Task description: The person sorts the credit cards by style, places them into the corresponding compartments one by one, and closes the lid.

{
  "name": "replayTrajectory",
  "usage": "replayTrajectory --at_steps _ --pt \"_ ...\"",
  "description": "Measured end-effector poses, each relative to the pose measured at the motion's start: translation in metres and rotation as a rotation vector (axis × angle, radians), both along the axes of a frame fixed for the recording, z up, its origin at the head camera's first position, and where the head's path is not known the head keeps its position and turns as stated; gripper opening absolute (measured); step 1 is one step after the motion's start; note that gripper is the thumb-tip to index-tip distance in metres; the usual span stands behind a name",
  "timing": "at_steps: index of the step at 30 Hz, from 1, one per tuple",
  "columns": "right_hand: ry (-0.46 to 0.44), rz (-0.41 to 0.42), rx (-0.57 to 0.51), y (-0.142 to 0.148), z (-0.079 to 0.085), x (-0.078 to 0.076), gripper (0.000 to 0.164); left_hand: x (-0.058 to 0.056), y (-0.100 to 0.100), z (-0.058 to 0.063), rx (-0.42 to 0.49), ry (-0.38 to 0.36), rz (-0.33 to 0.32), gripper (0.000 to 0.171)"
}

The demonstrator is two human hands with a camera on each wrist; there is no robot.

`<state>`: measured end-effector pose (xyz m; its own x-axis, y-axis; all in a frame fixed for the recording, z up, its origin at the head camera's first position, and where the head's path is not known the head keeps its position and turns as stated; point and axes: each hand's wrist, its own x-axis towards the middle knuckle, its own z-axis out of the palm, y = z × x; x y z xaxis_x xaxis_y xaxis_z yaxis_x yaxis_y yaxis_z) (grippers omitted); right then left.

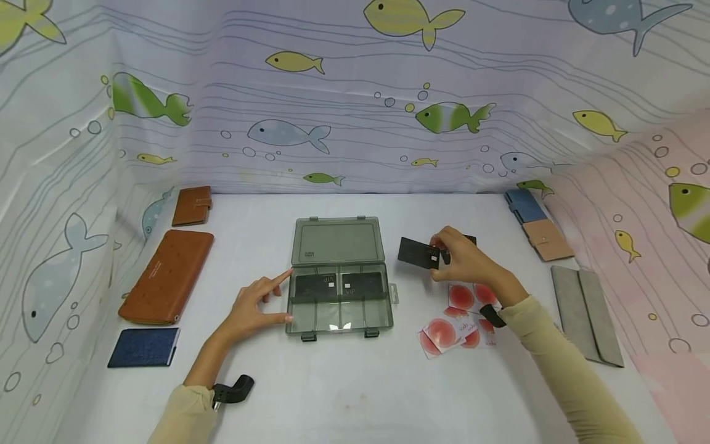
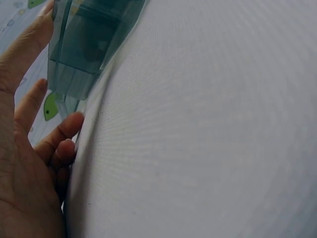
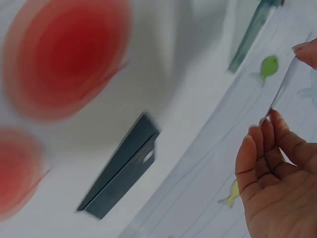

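A translucent grey-green compartment box [image 1: 339,325] lies with its lid [image 1: 337,240] swung back. Two black cards, a left card [image 1: 310,287] and a right card [image 1: 363,285], lie side by side inside it. My left hand [image 1: 252,310] touches the box's left side with a straight index finger and thumb; the other fingers are bent. To the right of the box, my right hand [image 1: 463,256] pinches a black card [image 1: 416,253] above the table. Below that hand, other black cards [image 3: 119,173] lie overlapping on the table, mostly hidden by the hand in the head view.
Several red-and-white cards [image 1: 444,333] lie under the right forearm. A brown snap wallet [image 1: 191,206], a long brown zip wallet [image 1: 166,277] and a navy booklet [image 1: 144,347] line the left. A blue-and-tan wallet [image 1: 539,225] and a grey folded wallet [image 1: 587,314] lie right.
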<state>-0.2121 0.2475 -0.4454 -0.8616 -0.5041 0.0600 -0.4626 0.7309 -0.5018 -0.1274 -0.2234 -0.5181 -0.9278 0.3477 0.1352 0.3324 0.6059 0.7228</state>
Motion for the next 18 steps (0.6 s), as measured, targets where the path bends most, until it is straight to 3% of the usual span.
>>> replayTrajectory --at_steps 18 --pt "0.09 0.217 0.037 -0.056 0.003 0.016 0.052 0.0 0.0 0.0 -0.009 0.0 0.006 0.093"
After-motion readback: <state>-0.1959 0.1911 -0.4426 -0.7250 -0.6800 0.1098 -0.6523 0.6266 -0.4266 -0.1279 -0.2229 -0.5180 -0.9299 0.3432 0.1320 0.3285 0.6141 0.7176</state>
